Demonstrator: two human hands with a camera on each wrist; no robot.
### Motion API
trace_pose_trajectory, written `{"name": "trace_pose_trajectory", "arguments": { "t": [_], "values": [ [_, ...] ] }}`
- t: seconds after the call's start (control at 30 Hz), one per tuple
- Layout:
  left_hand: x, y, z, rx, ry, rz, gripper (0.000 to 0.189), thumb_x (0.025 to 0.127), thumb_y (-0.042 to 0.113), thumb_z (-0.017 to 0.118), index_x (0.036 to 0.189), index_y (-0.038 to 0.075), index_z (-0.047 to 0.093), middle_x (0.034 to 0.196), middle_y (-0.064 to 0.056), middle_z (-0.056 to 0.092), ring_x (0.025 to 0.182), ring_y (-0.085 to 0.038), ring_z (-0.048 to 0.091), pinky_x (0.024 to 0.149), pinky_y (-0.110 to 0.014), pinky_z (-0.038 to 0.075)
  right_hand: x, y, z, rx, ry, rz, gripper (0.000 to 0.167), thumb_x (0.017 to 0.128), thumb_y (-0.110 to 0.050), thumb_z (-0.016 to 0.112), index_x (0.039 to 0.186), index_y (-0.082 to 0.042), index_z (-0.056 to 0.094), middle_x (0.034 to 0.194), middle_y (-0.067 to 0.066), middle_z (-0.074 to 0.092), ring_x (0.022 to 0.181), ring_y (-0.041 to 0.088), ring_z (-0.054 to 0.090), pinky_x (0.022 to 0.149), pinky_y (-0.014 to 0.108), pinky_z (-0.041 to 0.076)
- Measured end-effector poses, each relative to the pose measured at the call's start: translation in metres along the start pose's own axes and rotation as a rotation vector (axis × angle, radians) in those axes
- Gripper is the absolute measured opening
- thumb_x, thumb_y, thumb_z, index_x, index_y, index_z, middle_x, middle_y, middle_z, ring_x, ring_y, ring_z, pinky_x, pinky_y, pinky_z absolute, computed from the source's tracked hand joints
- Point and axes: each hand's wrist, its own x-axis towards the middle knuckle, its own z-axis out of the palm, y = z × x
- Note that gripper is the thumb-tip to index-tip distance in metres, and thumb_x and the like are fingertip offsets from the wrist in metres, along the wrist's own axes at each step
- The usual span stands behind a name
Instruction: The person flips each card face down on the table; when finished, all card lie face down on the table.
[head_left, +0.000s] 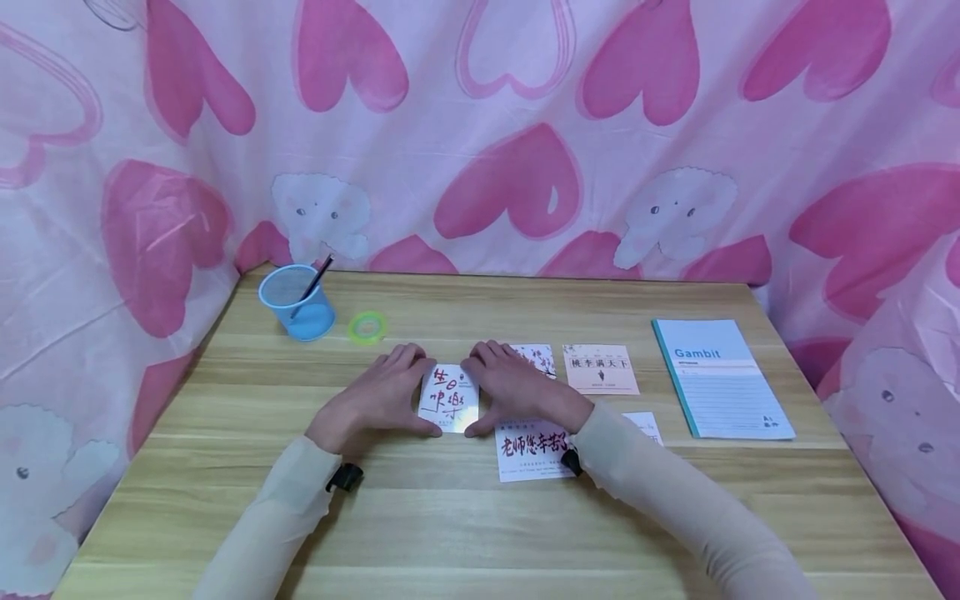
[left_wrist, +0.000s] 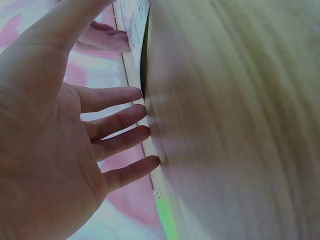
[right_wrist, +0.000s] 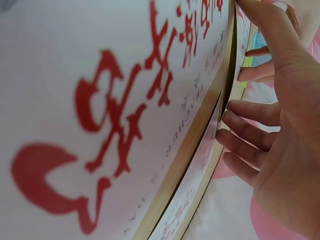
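Observation:
A small white card (head_left: 448,398) with red handwritten-style characters lies between both hands near the table's middle. My left hand (head_left: 378,392) holds its left side, thumb at the lower corner and fingers at the upper one. My right hand (head_left: 517,387) holds the right side likewise. In the left wrist view, a dark gap shows under the edge of the card (left_wrist: 134,30), and the other fingers reach to the tabletop. Beneath the right wrist lies a larger white card (head_left: 534,454) with red characters. A flower-patterned card (head_left: 536,357) is partly hidden behind the right hand.
A pinkish card (head_left: 600,371) and a partly covered card (head_left: 645,425) lie to the right, with a blue-spined notebook (head_left: 723,383) beyond. Back left stand a blue mesh cup (head_left: 307,321) holding a dark pen (head_left: 318,275) and a yellow-green tape roll (head_left: 367,339). Heart-patterned cloth (head_left: 420,217) surrounds the table.

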Motion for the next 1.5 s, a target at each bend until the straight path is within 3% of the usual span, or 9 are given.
{"name": "trace_pose_trajectory", "arguments": {
  "t": [0.27,0.47,0.8,1.0,1.07,1.2,1.33,1.43,1.5],
  "values": [
    [0.009,0.004,0.007,0.068,0.033,0.079,0.116,0.057,0.083,0.069,0.143,0.008,0.048,0.132,-0.002,0.04,0.116,-0.018,0.036,0.102,-0.043,0.037,0.001,-0.004,0.004,0.012,0.014,0.007,0.115,0.064,-0.071,0.076,0.147,-0.004,0.035,0.129,0.007,0.047,0.117,0.019,0.042,0.106,0.039,0.033],
    [0.013,0.008,0.007,0.041,0.047,0.116,0.107,0.061,0.077,0.074,0.139,0.007,0.051,0.13,-0.002,0.043,0.116,-0.016,0.037,0.102,-0.041,0.036,0.001,-0.003,0.004,0.047,0.041,0.028,0.116,0.064,-0.066,0.079,0.15,-0.005,0.029,0.137,0.008,0.046,0.123,0.019,0.042,0.11,0.038,0.029],
    [0.017,0.011,0.006,0.038,0.082,0.162,0.087,0.066,0.065,0.079,0.128,0.007,0.057,0.118,0.001,0.046,0.105,-0.013,0.039,0.092,-0.031,0.04,-0.002,-0.003,0.006,0.127,0.091,0.014,0.107,0.068,-0.054,0.082,0.149,-0.008,0.029,0.139,0.006,0.046,0.122,0.016,0.045,0.103,0.034,0.039],
    [0.016,0.01,0.006,0.06,0.099,0.159,0.095,0.065,0.066,0.078,0.134,0.007,0.051,0.126,-0.001,0.049,0.111,-0.015,0.042,0.097,-0.036,0.038,-0.006,-0.002,0.004,0.179,0.136,0.02,0.103,0.069,-0.055,0.083,0.147,-0.011,0.033,0.129,0.001,0.048,0.109,0.011,0.047,0.091,0.03,0.046],
    [0.015,0.01,0.005,0.052,0.098,0.146,0.102,0.064,0.067,0.077,0.14,0.007,0.046,0.13,-0.002,0.048,0.114,-0.016,0.042,0.099,-0.038,0.038,-0.01,0.0,0.003,0.186,0.157,0.021,0.105,0.067,-0.056,0.083,0.148,-0.01,0.033,0.133,0.002,0.045,0.112,0.011,0.046,0.093,0.032,0.046],
    [0.012,0.011,-0.001,-0.028,0.111,0.104,0.116,0.064,0.066,0.079,0.152,0.009,0.03,0.137,-0.003,0.042,0.116,-0.017,0.041,0.101,-0.04,0.038,-0.018,0.005,0.002,0.219,0.181,0.029,0.114,0.066,-0.057,0.085,0.151,-0.009,0.026,0.144,0.006,0.038,0.126,0.017,0.042,0.104,0.037,0.038],
    [0.008,0.014,-0.008,-0.223,0.144,0.073,0.124,0.064,0.057,0.084,0.158,0.026,0.01,0.137,-0.001,0.036,0.108,-0.017,0.047,0.092,-0.036,0.047,-0.023,0.006,0.001,0.334,0.15,0.063,0.119,0.068,-0.058,0.083,0.155,-0.012,0.016,0.151,0.008,0.033,0.134,0.022,0.038,0.107,0.04,0.034],
    [0.006,0.016,-0.012,-0.393,0.161,0.099,0.124,0.066,0.047,0.086,0.156,0.038,0.001,0.139,-0.003,0.033,0.112,-0.02,0.05,0.09,-0.04,0.049,-0.022,0.003,0.0,0.472,0.117,0.064,0.118,0.07,-0.057,0.082,0.156,-0.016,0.013,0.154,0.006,0.03,0.136,0.023,0.037,0.107,0.043,0.034],
    [0.005,0.018,-0.012,-0.485,0.167,0.139,0.122,0.068,0.04,0.086,0.155,0.039,0.001,0.143,-0.006,0.032,0.12,-0.023,0.048,0.094,-0.045,0.047,-0.02,0.0,-0.001,0.544,0.109,0.045,0.116,0.071,-0.056,0.082,0.156,-0.017,0.013,0.155,0.005,0.029,0.137,0.024,0.036,0.107,0.044,0.034]
  ]
}}
